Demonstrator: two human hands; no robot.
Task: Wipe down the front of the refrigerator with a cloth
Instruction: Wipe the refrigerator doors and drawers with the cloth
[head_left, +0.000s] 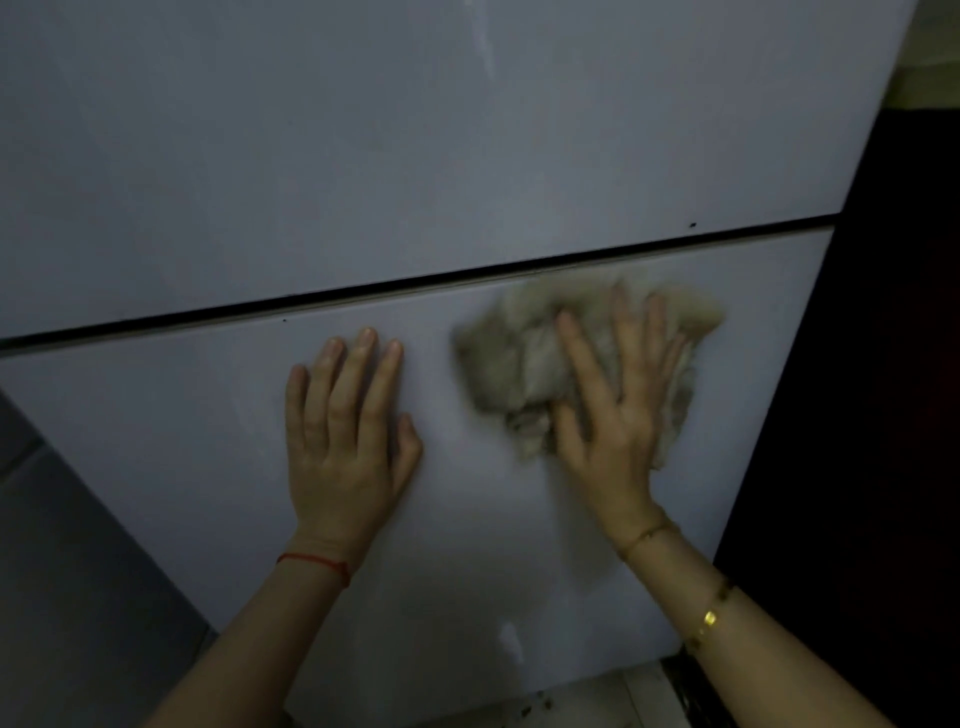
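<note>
A crumpled cloth is pressed flat against the lower door of the refrigerator by the right hand, fingers spread, nothing gripped. The left hand is laid open and empty on the panel just beside it. Unwiped surface lies leftward and below; the seam runs just above

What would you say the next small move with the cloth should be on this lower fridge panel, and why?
Probably sweep the right hand and cloth leftward across the lower panel, just under the dark seam. The cloth sits pressed flat near the panel's upper right, while the left hand braces flat and bare on the stretch beside it, so it would likely need to lift away first.
</note>
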